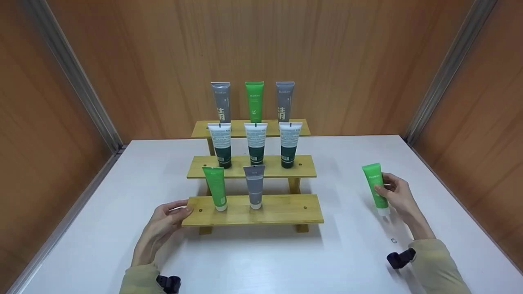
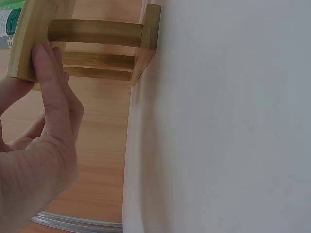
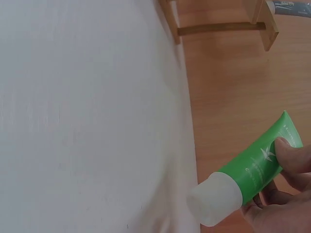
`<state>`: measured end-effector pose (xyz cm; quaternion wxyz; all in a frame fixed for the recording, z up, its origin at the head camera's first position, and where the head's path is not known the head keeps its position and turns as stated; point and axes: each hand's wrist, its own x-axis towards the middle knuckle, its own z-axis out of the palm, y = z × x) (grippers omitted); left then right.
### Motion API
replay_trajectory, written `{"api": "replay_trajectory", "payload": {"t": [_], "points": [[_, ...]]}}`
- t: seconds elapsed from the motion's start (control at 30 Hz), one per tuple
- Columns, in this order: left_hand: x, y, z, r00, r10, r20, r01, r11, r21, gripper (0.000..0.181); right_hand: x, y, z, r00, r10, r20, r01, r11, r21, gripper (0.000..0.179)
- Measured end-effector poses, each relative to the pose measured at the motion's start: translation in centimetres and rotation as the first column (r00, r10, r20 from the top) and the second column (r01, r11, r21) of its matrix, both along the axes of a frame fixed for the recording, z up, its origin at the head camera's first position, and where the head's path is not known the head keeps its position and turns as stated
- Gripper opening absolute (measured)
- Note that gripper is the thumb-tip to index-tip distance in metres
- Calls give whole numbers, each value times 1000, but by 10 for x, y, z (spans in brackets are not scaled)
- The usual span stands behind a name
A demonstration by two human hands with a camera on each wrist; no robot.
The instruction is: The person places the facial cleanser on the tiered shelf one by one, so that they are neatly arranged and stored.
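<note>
My right hand [image 1: 399,198] grips a green squeeze tube [image 1: 374,185] with its white cap down, well to the right of the stand; in the right wrist view the thumb lies across the tube [image 3: 257,165]. My left hand [image 1: 165,222] pinches the left end of the lowest shelf [image 1: 282,210] of a three-tier wooden stand, thumb on top and fingers beneath, as the left wrist view shows at the board [image 2: 29,43]. On that shelf stand a green tube [image 1: 215,188] at the left and a grey tube [image 1: 255,187] at the middle, both on their caps.
White tubes with dark green lower parts, such as the middle one [image 1: 255,143], line the middle shelf [image 1: 271,171]. Up on the top shelf [image 1: 237,130], a green tube [image 1: 255,102] stands between two grey ones. Wooden panels [image 1: 347,61] enclose the white table [image 1: 351,253]. A small ring-shaped mark [image 1: 394,241] lies near the right wrist.
</note>
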<state>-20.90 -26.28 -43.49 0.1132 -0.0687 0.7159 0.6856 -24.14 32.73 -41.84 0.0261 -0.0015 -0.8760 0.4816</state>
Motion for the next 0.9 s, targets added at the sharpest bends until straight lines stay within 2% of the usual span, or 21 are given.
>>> {"api": "replay_trajectory", "payload": {"t": [0.4,0.9], "points": [[1,1,1,1000,11,8,-11,1000,0,64,7,-27,11,995,13,-102,-24,994,-108,49],[1,1,1,1000,7,-2,-7,1000,-19,63,15,-60,25,991,35,-132,-60,980,-192,49]]}}
